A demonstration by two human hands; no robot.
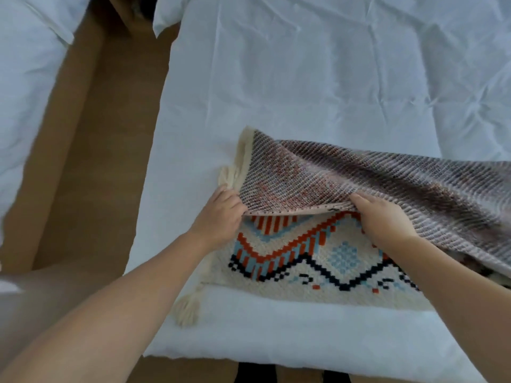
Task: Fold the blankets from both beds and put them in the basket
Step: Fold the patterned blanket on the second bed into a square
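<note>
A woven blanket (318,261) with cream ground, red, blue and black zigzags and cream tassels lies on the near part of a white bed (304,78). Its far portion is turned over toward me, showing the greyish-brown underside (373,178). My left hand (221,214) pinches the folded edge near the blanket's left side. My right hand (384,217) grips the same edge further right, fingers curled under it. The blanket runs out of the frame on the right. No basket is in view.
A second white bed (25,92) stands at the left. A strip of brown wooden floor (91,161) separates the two beds. A white pillow corner (163,20) lies at the head of the near bed.
</note>
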